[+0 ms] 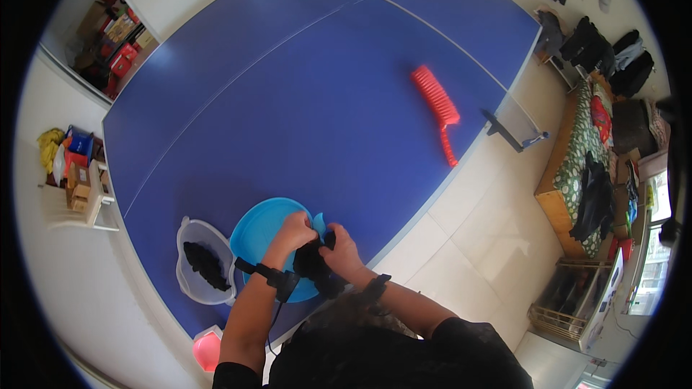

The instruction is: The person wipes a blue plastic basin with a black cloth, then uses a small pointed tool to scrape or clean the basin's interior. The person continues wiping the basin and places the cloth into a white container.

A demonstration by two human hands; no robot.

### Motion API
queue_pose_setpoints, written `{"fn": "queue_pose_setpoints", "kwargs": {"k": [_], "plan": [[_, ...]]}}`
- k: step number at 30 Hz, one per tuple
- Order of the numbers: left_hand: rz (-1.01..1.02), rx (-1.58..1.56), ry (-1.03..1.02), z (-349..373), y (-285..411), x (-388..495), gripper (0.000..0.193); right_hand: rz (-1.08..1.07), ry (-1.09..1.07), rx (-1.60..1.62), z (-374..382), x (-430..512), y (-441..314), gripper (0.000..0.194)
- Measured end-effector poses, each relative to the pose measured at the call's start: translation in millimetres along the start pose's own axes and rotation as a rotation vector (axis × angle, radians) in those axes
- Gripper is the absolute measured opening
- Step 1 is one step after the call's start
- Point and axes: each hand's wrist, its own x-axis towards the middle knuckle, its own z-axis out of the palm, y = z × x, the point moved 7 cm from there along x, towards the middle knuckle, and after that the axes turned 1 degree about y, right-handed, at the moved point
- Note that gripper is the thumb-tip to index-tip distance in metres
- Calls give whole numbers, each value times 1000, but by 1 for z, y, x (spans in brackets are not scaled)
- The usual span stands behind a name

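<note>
Both of my hands meet over the right side of a round light blue plastic basin [258,220]. A bunch of black soft material [312,262], perhaps fabric or fibre, is gripped between them and hangs over the basin's near right rim. My left hand [294,233] pinches its upper left, while my right hand [343,254] holds it from the right. A small light blue pointed piece [319,224] shows between the hands; whether it belongs to the basin is unclear. Left of the basin, a translucent plastic basin [185,275] contains a dark clump [206,266] of similar material.
A red bristle brush [436,98] lies on the blue table-tennis table [281,119] towards its right edge. The net's clamp post [504,131] juts past that edge. A pink container [207,350] sits beyond the near left corner. At the right stands a bed [574,156].
</note>
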Motion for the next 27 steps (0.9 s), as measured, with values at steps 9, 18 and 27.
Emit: {"fn": "queue_pose_setpoints", "kwargs": {"k": [9, 18, 27], "plan": [[107, 132, 259, -2, 11, -22, 23, -61, -26, 16, -4, -1, -3, 65], [-13, -2, -46, -3, 9, -9, 23, -45, -21, -5, -3, 0, -5, 64], [153, 146, 143, 3, 10, -27, 26, -41, -46, -26, 0, 0, 0, 64]]}}
